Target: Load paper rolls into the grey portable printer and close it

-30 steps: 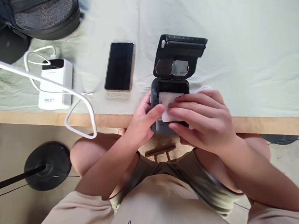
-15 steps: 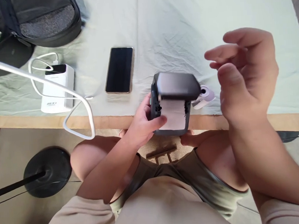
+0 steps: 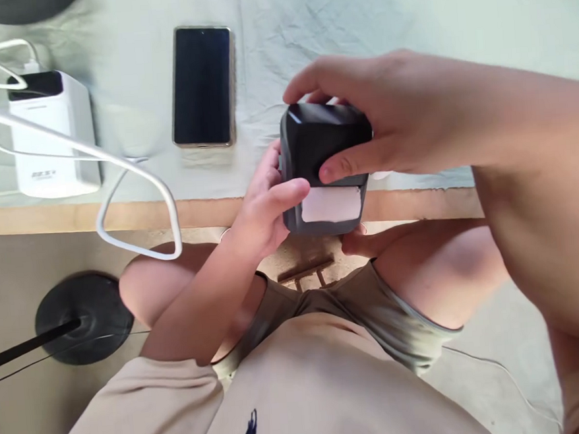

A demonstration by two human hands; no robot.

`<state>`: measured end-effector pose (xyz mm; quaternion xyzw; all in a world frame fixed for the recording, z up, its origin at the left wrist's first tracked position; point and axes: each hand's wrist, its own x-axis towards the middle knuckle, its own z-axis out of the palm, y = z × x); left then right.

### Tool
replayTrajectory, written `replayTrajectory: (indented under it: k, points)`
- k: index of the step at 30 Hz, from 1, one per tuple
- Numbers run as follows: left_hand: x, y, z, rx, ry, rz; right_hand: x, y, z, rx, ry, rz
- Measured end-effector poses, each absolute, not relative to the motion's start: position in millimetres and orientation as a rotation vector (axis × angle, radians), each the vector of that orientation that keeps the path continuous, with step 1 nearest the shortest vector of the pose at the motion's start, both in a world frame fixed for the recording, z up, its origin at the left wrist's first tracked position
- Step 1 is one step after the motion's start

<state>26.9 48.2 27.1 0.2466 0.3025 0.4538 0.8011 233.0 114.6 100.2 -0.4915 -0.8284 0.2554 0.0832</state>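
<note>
A small black receipt printer (image 3: 304,143) is held between both hands at the table's front edge. White paper (image 3: 331,204) sticks out below its lid, which now lies down over the body. My left hand (image 3: 266,209) wraps the printer's left side, thumb on its front near the paper. From the right, my right hand (image 3: 366,119) grips the top, thumb pressed on the lid and fingers over the far edge. A pale paper roll (image 3: 380,175) is mostly hidden behind the right hand.
On the green cloth-covered table lie a dark-screened phone (image 3: 203,86) and a white power bank (image 3: 52,138). A white cable (image 3: 160,180) loops over the table's wooden edge (image 3: 210,210). A black round stand base (image 3: 85,317) stands on the floor at left.
My right hand has come in from the right and taken hold of the printer's lid. The lid, raised before, is now down, covering most of the paper. The view has also shifted.
</note>
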Motion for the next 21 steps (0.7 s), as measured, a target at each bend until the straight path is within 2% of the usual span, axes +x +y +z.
replayTrajectory:
  k: [5, 12, 21]
  points:
    - [31, 53, 31, 0.474, 0.577, 0.934, 237, 105, 93, -1.429, -2.262, 0.867]
    - [41, 57, 24, 0.421, 0.706, 1.025, 261, 85, 103, -1.157, -2.388, 0.521]
    - [40, 59, 29, 0.437, 0.766, 0.987, 242, 71, 117, -1.346, -2.417, 0.522]
